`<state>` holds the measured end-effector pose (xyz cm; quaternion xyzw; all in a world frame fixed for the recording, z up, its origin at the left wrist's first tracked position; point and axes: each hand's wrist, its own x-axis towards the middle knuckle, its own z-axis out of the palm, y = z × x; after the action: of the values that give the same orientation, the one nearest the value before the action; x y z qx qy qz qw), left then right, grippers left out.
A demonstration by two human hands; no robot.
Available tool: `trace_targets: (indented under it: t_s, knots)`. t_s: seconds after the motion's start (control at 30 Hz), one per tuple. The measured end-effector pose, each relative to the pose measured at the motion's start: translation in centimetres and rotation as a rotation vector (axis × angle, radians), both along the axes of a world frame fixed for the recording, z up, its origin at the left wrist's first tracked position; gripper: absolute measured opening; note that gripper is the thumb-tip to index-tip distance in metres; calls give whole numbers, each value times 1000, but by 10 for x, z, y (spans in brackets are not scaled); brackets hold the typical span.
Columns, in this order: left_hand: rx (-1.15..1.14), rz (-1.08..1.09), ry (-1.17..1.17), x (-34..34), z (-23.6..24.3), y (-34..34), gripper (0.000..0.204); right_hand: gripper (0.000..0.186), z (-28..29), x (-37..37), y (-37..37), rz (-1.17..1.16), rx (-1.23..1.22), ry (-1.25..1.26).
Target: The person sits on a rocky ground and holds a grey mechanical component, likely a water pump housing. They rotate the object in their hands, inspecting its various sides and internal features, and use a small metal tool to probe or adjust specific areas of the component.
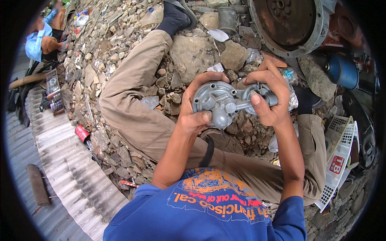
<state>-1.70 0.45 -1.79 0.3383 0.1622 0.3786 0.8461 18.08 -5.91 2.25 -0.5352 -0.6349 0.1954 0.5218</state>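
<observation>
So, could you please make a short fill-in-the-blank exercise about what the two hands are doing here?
1. Both hands hold a grey ____ part.
2. The left hand grips its ____ end, by the round body.
3. The right hand wraps the part's ____ end.
4. The person sits on ground covered with ____.

Missing words: metal; left; right; stones

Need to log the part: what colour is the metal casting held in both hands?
Plain dull grey, unpainted metal casting, seen best in the head view.
</observation>
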Motion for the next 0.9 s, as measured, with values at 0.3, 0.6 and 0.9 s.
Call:
trace_targets:
  t_s: [0.3,0.6,0.9]
  knots:
    - [-49,-57,6,-3,2,-1,93,25,5,1,0,60,-41,17]
    - [-28,-62,-16,2,-2,0,91,25,4,3,-3,34,-30,10]
    - [-75,-57,-101,6,2,-1,78,28,3,1,-6,-21,-31,-5]
